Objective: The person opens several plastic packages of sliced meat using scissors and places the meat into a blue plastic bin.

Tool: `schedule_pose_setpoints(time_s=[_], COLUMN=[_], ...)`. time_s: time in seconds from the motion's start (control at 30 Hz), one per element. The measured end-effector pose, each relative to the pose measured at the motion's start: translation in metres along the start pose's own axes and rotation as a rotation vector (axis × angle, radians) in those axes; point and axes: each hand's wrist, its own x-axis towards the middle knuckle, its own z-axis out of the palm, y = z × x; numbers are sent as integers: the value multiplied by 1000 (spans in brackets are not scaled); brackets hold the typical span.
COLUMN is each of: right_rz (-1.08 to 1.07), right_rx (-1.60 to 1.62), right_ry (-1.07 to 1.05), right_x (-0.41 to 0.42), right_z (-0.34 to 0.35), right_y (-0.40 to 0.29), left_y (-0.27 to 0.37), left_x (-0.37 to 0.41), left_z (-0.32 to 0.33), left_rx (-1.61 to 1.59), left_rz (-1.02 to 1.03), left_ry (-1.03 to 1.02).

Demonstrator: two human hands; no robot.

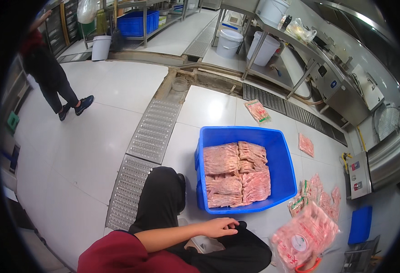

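Note:
My left hand (223,227) rests over my bent knee with its fingers loosely extended and holds nothing. At the lower right my right hand (311,263) grips a clear printed bag of pink raw meat (307,232), with a red-orange looped handle (309,267), seemingly of scissors, at the same hand. Most of that hand is hidden behind the bag. Before me on the floor stands a blue plastic crate (285,163) with several blocks of packed raw meat (220,158) laid side by side in it.
Several more bags (317,191) lie right of the crate; single packs (257,111) (306,145) lie beyond it. Perforated metal drain covers (155,129) run along its left, near an uncovered drain channel (172,80). A person (50,68) stands at the upper left. White lidded buckets (229,42) stand by a steel table.

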Motion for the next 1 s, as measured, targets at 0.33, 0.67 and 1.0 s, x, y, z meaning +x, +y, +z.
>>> schedule_pose_setpoints(time_s=[0.33, 0.67, 1.0], right_rz=[480, 94, 1062], right_rx=[148, -501, -134], right_ry=[-513, -259, -743], right_x=[-56, -15, -134], right_z=[223, 229, 214], right_y=[144, 223, 114], left_y=[-95, -142, -152], left_x=[-86, -71, -46], left_z=[10, 29, 74], left_rx=[-651, -458, -479], left_rz=[-397, -468, -446], left_ry=[249, 249, 222])
